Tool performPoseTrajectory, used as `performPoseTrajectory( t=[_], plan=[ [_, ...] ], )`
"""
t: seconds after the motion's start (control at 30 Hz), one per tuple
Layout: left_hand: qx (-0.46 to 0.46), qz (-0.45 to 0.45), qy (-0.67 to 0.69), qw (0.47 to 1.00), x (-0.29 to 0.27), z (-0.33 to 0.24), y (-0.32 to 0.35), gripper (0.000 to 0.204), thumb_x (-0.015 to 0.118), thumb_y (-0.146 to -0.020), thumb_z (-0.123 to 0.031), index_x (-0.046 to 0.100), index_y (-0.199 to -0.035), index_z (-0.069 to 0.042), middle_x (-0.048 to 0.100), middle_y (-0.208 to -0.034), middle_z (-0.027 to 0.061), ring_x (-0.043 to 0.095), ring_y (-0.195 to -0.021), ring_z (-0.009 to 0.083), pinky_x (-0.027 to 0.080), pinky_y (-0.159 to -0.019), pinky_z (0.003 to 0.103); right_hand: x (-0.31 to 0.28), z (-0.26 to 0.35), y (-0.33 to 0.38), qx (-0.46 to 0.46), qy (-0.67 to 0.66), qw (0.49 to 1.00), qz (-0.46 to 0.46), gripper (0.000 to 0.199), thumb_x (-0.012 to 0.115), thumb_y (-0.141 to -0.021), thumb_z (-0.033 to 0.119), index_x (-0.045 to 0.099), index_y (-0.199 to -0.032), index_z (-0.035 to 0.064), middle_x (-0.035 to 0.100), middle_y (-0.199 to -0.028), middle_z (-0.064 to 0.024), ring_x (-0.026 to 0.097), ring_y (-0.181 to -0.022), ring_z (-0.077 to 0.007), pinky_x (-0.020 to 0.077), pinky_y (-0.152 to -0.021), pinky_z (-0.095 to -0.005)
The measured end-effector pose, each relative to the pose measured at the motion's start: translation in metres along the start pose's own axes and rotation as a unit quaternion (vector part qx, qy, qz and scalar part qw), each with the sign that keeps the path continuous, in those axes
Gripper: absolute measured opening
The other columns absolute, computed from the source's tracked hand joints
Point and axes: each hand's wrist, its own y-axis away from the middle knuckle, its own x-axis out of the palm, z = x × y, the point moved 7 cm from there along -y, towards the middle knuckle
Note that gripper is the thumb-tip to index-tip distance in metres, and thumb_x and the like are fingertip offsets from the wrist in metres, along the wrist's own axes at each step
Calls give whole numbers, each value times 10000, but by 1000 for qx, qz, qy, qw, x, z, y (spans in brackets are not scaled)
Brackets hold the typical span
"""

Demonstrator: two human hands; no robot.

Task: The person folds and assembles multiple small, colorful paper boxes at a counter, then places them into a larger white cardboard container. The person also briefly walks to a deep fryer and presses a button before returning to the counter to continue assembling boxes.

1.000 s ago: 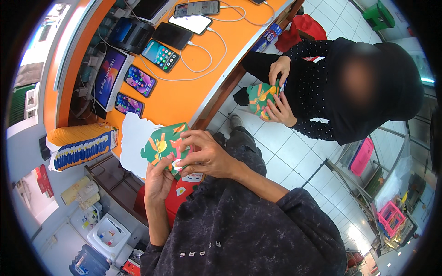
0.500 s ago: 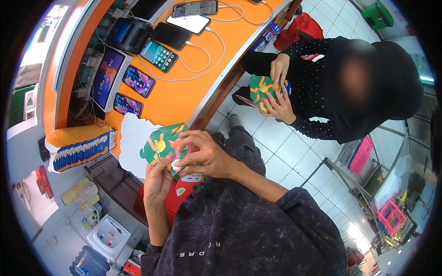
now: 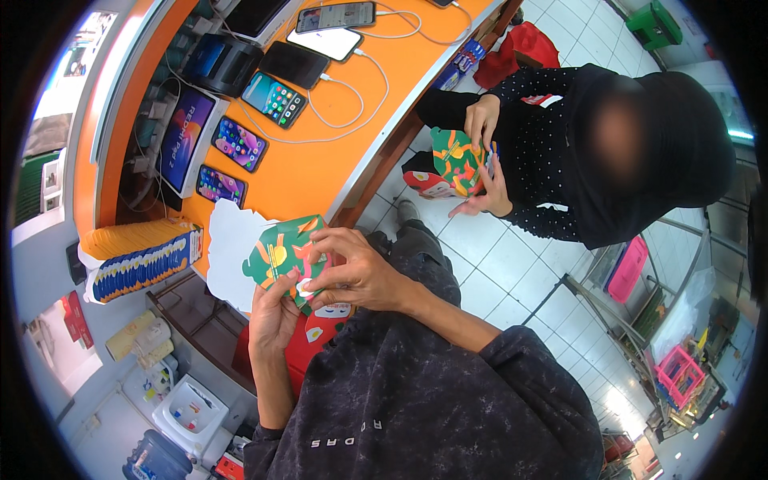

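Both my hands hold a green patterned paper card point(image 3: 276, 254), with orange, yellow and pink shapes and a wavy edge, in front of my body. My left hand point(image 3: 274, 320) pinches its lower edge with the thumb in front. Bent fingers of my right hand point(image 3: 362, 276) grip its right side. Behind the card spreads a white sheet with a scalloped edge point(image 3: 230, 254); whether the two are joined I cannot tell. Below my hands shows a red patterned piece point(image 3: 324, 322), partly hidden by my sleeve.
Several phones point(image 3: 274, 99) and white cables lie on the orange counter point(image 3: 344, 152). A stack of blue-and-orange cards point(image 3: 144, 260) is at its near left end. Opposite, a co-worker's hands point(image 3: 490, 188) handle a similar green card point(image 3: 454, 160). A sink point(image 3: 190, 412) is lower left.
My hands and the green card stay nearly still. The co-worker's lower hand has shifted, its fingers spread more, and a red patterned part now shows beside their green card.
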Motion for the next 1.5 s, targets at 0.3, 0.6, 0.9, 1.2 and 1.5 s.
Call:
performPoseTrajectory(
  t=[0.3,0.6,0.9,1.2,1.5],
  plan=[
    [1,1,-4,1000,3,-2,-1,364,551,-938,-59,471,-1282,32,643,-1137,132,681,-939,192,606,-731,310,0,-1,-1,3,1,1000,-3,236,785,-726,385,759,-881,208,571,-1135,9,445,-1264,-245,317,-1038,-471],
    [-23,15,12,1000,-1,-1,-2,356,539,-941,-16,456,-1283,32,625,-1184,142,660,-1032,213,579,-856,358,0,-1,-1,2,6,1000,4,239,791,-724,368,760,-891,200,569,-1158,-5,441,-1270,-253,322,-1038,-473],
    [-18,9,7,1000,-2,-1,-3,375,539,-938,-15,443,-1298,25,614,-1201,142,659,-1032,218,592,-833,357,2,-2,-2,11,2,1000,16,263,796,-720,376,761,-912,200,563,-1213,-28,432,-1287,-264,318,-1053,-480],
    [35,-23,5,999,-14,-10,1,356,550,-936,-9,462,-1282,5,623,-1188,111,642,-1059,199,573,-857,359,-90,21,16,142,41,975,-165,279,754,-829,240,698,-1048,76,638,-1049,-97,623,-983,-254,498,-828,-333],
    [205,-60,-91,973,-1,-60,17,365,559,-938,-21,477,-1294,-18,628,-1174,76,650,-1017,184,549,-827,326,-126,-6,78,275,-29,876,-396,138,665,-916,120,660,-976,-3,645,-862,-17,553,-715,-59,432,-622,-204]
  ],
)
